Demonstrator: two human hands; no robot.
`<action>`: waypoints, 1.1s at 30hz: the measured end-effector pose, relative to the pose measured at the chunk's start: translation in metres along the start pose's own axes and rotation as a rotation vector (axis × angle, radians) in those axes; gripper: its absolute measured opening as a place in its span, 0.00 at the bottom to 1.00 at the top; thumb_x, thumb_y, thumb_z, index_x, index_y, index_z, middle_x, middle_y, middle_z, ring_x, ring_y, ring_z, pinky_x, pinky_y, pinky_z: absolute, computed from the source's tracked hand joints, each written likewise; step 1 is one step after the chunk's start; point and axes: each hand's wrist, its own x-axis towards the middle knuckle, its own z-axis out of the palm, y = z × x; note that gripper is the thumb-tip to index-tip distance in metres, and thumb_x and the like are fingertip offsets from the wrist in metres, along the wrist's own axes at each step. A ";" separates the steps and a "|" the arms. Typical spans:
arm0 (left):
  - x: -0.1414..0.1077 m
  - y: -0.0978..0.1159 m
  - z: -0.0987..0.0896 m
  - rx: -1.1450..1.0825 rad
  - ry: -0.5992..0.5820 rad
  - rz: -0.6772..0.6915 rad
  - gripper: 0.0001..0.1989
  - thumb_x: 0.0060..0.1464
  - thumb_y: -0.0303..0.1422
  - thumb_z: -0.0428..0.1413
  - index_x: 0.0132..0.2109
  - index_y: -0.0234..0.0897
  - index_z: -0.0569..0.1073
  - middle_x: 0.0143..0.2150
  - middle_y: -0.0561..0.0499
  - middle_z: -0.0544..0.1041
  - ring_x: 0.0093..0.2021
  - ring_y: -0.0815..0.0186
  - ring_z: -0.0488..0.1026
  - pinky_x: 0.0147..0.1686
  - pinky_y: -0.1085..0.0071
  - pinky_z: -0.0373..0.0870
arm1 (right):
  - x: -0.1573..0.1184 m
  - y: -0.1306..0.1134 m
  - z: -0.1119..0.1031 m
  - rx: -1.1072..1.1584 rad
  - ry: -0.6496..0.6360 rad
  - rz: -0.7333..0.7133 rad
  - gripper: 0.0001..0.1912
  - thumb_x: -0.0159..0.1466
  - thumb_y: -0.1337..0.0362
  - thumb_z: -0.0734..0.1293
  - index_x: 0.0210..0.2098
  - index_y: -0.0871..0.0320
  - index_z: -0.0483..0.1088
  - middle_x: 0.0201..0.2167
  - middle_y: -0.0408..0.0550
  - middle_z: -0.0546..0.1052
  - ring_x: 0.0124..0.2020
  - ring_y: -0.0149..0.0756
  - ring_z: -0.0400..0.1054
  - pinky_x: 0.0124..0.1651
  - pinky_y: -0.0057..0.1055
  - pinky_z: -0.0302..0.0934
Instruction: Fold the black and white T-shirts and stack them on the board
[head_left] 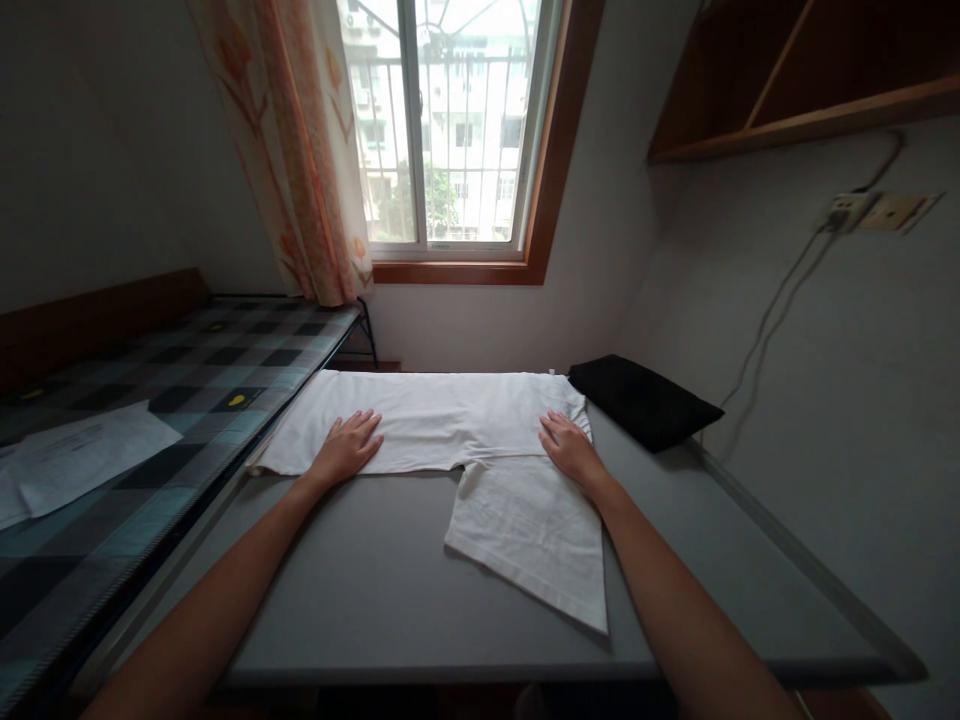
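A white short-sleeved shirt [427, 415] lies folded lengthwise across the grey table [360, 580]. One sleeve [532, 530] points toward me, spread flat on the tabletop. My left hand [349, 447] rests flat on the near edge of the shirt's body, left of its middle, fingers stretched out. On the shirt's right part, above the sleeve and near the shoulder, my right hand [571, 447] lies with its fingers extended. Neither hand grips the cloth.
A folded black cloth item [641, 400] sits at the table's far right corner. To the left is a bed with a checked mattress [225, 370], and papers [90, 455] lie on it. Behind are a window [450, 130] and curtain [300, 150]. A cable [765, 320] hangs along the right wall.
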 end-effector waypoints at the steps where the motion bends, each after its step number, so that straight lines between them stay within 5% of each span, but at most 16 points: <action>1: 0.000 0.000 0.000 -0.001 0.002 0.001 0.26 0.63 0.43 0.42 0.64 0.39 0.63 0.68 0.45 0.60 0.69 0.54 0.52 0.64 0.50 0.48 | 0.000 0.000 0.000 0.006 0.003 -0.001 0.23 0.66 0.62 0.58 0.57 0.62 0.68 0.62 0.58 0.64 0.65 0.46 0.55 0.65 0.43 0.50; 16: 0.002 -0.002 0.003 -0.005 0.005 0.003 0.26 0.63 0.42 0.42 0.64 0.39 0.63 0.68 0.45 0.59 0.68 0.54 0.52 0.65 0.49 0.48 | 0.000 0.000 -0.002 0.088 0.017 0.002 0.22 0.64 0.63 0.60 0.56 0.63 0.70 0.62 0.59 0.65 0.65 0.47 0.55 0.65 0.43 0.50; 24: -0.006 0.001 0.001 -0.007 0.040 0.033 0.24 0.66 0.43 0.38 0.63 0.43 0.65 0.67 0.44 0.61 0.68 0.53 0.54 0.63 0.41 0.45 | 0.005 0.035 -0.018 0.205 0.182 0.108 0.17 0.61 0.66 0.60 0.43 0.57 0.78 0.49 0.50 0.77 0.59 0.43 0.65 0.62 0.38 0.56; 33: -0.013 0.061 -0.005 -0.226 -0.043 0.451 0.25 0.61 0.42 0.50 0.63 0.44 0.64 0.66 0.45 0.63 0.68 0.54 0.55 0.65 0.44 0.44 | 0.001 0.047 -0.025 0.324 0.124 0.206 0.17 0.57 0.67 0.61 0.39 0.57 0.80 0.43 0.50 0.80 0.47 0.43 0.74 0.51 0.33 0.64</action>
